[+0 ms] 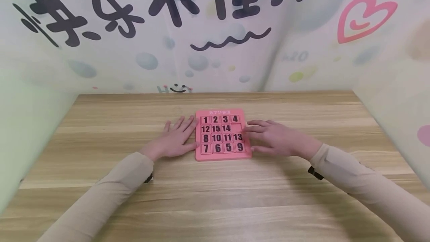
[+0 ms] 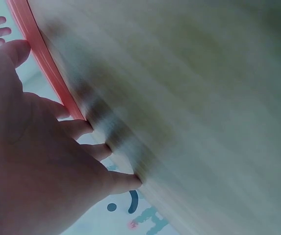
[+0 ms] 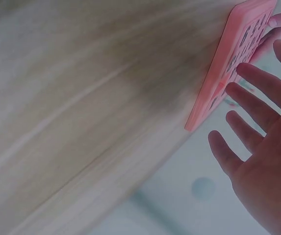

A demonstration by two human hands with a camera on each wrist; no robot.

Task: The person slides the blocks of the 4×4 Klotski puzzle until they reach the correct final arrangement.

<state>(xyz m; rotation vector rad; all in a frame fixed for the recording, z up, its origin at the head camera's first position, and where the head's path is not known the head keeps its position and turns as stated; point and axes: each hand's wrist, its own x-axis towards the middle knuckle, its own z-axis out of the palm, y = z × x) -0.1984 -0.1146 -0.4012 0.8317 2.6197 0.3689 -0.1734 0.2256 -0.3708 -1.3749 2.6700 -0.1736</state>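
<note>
A pink sliding number puzzle (image 1: pixel 223 156) lies flat on the table, its numbered tiles facing up. The gap among the tiles is at the right end of the second row from the top. At the puzzle's left edge, my left hand (image 1: pixel 174 139) rests with fingers spread; its thumb touches the pink side (image 2: pixel 42 56) in the left wrist view. My right hand (image 1: pixel 277 137) reaches to the right edge, fingertips over the tile marked 13 (image 1: pixel 237 137) and beside the gap. Its fingers look loosely extended in the right wrist view; fingertip contact is unclear.
The wood-grain table (image 1: pixel 215 197) extends around the puzzle on every side. Behind its back edge stands a pale printed wall covering (image 1: pixel 168 62) with dark writing and a pink heart. Plain pale surfaces flank the table on both sides.
</note>
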